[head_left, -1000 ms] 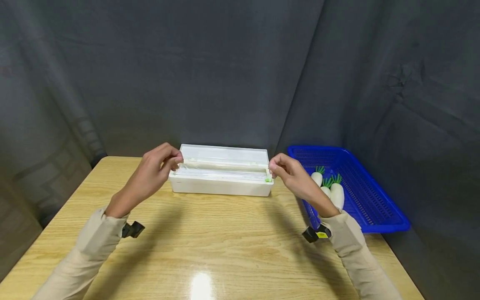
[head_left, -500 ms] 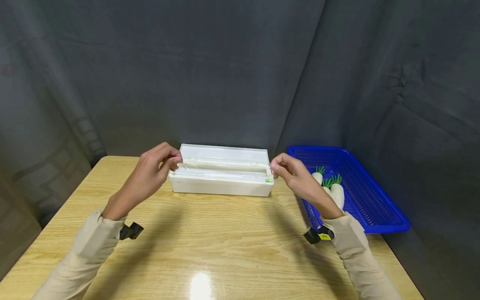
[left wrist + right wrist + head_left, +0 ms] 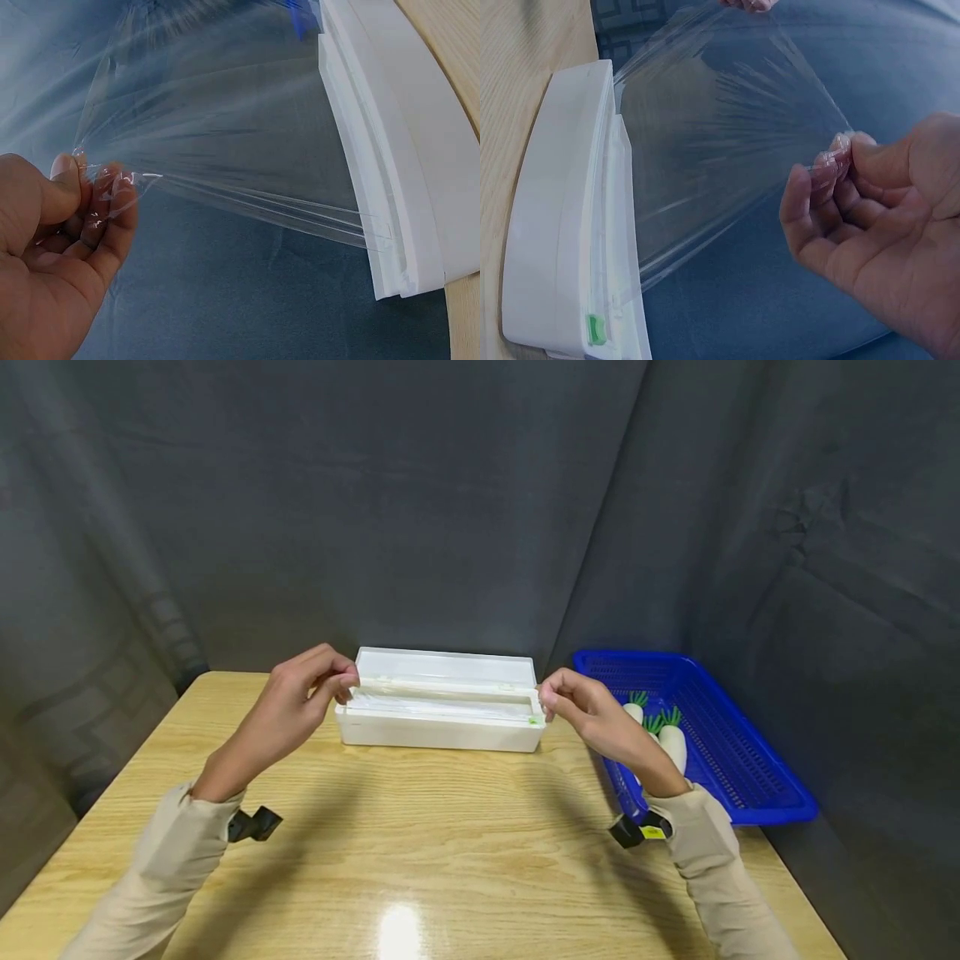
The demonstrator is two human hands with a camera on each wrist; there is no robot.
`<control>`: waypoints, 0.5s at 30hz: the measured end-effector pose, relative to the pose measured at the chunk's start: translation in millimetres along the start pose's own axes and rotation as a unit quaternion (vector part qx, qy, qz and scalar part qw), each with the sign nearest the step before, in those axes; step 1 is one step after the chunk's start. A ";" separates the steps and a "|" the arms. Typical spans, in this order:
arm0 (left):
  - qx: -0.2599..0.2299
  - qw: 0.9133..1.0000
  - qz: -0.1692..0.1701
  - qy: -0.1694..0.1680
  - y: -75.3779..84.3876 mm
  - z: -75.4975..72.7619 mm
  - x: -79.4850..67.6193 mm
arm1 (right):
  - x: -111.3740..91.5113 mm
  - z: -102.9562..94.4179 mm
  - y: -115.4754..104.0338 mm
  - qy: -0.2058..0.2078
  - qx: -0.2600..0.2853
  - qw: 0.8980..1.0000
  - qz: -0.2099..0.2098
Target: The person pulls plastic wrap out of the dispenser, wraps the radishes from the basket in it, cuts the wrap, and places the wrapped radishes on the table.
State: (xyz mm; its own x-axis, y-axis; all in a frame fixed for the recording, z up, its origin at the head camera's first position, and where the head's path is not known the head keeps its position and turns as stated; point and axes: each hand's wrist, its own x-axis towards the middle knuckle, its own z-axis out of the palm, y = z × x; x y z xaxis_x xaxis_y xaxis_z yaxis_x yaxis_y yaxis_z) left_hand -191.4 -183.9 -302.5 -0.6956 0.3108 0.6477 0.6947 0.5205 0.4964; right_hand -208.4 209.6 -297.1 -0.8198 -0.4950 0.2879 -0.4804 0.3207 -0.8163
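A long white dispenser box (image 3: pixel 438 734) stands at the back of the table, its lid (image 3: pixel 446 665) raised. Clear plastic wrap (image 3: pixel 225 127) stretches out of it, creased and taut, up to both hands. My left hand (image 3: pixel 300 693) pinches one corner of the film between thumb and fingers, above the box's left end. The opposite corner is pinched by my right hand (image 3: pixel 592 710), above the right end. In the right wrist view a small green slider (image 3: pixel 596 329) sits at the end of the dispenser, and the film fans between the two hands.
A blue plastic basket (image 3: pixel 757 760) stands at the table's right side, partly behind my right forearm. Several white radishes (image 3: pixel 673 748) with green tops lie in it. A dark grey curtain (image 3: pixel 450 510) hangs right behind the wooden table (image 3: pixel 420 860).
My left hand has shifted slightly left, and the right hand has barely moved. Both keep their pinch on the wrap throughout. The box and basket stay in place.
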 end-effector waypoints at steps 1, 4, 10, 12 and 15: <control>-0.002 1.000 0.001 -0.003 0.4 -0.7 -0.1 | -0.6 -0.6 0.0 -0.004 0.000 1.000 -0.005; -0.003 1.000 0.005 -0.011 1.2 -3.1 -0.6 | -2.5 -2.4 0.4 -0.018 -0.001 1.000 -0.020; -0.005 1.000 0.010 -0.018 2.8 -7.1 -2.4 | -3.3 -3.1 0.9 -0.035 0.005 0.998 -0.053; -0.009 1.000 0.010 -0.018 3.3 -7.6 -2.9 | -3.2 -3.1 0.8 -0.038 0.009 0.997 -0.061; -0.013 1.000 0.014 -0.017 3.3 -8.3 -3.6 | -3.5 -4.0 1.6 -0.045 0.023 0.996 -0.075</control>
State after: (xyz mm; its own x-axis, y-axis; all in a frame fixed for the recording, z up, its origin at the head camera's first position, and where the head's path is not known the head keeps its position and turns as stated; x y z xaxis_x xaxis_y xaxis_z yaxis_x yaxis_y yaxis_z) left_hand -185.1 -190.0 -298.4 -0.6808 0.3516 0.6426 0.7187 0.4897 0.4935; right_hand -207.6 215.0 -297.4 -0.7075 -0.6060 0.3637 -0.5791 0.2021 -0.7898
